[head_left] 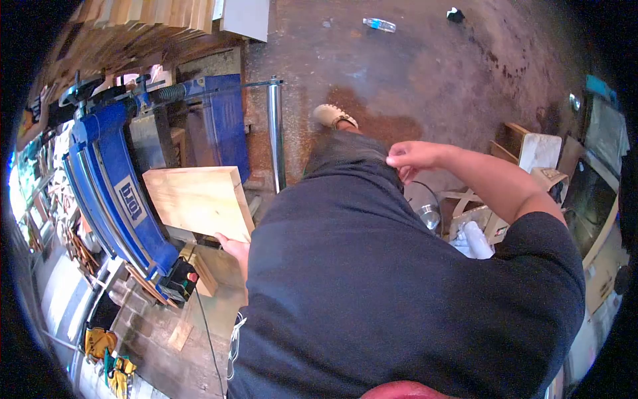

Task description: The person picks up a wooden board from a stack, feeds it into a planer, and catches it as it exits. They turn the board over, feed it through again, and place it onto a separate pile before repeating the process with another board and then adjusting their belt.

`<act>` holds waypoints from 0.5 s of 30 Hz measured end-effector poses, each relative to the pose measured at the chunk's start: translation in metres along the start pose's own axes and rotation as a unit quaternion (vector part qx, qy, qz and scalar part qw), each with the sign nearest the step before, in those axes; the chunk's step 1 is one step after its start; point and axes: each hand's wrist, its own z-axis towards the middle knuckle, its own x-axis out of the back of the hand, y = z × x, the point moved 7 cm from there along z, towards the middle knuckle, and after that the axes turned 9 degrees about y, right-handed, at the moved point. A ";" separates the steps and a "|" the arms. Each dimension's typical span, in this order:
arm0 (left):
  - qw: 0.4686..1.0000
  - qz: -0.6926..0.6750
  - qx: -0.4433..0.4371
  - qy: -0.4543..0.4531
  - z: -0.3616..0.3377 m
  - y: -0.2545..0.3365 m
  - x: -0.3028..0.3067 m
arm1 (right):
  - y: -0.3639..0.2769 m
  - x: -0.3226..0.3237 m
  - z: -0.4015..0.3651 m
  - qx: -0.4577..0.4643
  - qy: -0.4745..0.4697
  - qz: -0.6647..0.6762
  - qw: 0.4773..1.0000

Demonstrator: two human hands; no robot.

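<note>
A thick pale wooden board (pixel 199 198) lies against the blue machine (pixel 123 193) on the left. My left hand (pixel 235 250) grips its near edge, with the other fingers partly hidden. Over my dark shorts (pixel 349 156), my right hand (pixel 412 157) is closed, fingers curled and thumb near the fingertips. Whether cloth or something small is between those fingers cannot be made out. My right arm is bent.
A metal roller (pixel 275 136) stands beside the machine. Stacked timber (pixel 139 14) fills the upper left. Below the machine hangs a cable (pixel 209 332); work gloves (pixel 119 376) lie at lower left. A plastic bottle (pixel 379 25) is on the floor. Wooden pieces (pixel 539 151) stand right.
</note>
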 end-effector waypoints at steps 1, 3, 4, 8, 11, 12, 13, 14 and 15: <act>1.000 -0.002 0.008 -0.012 0.010 -0.002 0.006 | 0.000 -0.002 0.001 0.002 -0.001 0.002 1.000; 1.000 -0.003 0.014 -0.026 0.022 -0.006 0.016 | -0.007 -0.009 0.003 0.072 -0.015 -0.098 0.993; 0.999 0.008 0.003 -0.032 0.023 -0.003 0.017 | -0.006 -0.013 0.003 0.073 -0.016 -0.095 0.993; 0.999 -0.012 0.021 -0.044 0.011 0.002 0.007 | -0.023 -0.029 -0.011 0.128 0.014 -0.087 0.988; 0.999 0.013 0.011 -0.046 0.011 0.007 0.010 | -0.032 -0.039 -0.019 0.158 0.040 -0.078 0.983; 0.999 0.012 0.010 -0.046 0.010 0.007 0.011 | -0.036 -0.038 -0.020 0.185 0.067 -0.083 0.977; 0.999 0.021 0.007 -0.036 0.001 0.010 0.006 | -0.034 -0.038 -0.017 0.186 0.067 -0.084 0.977; 0.999 0.029 0.005 -0.026 -0.004 0.012 0.004 | -0.031 -0.037 -0.012 0.201 0.074 -0.054 0.975; 0.999 0.029 0.006 -0.025 -0.006 0.012 0.004 | -0.029 -0.035 -0.007 0.215 0.080 -0.023 0.973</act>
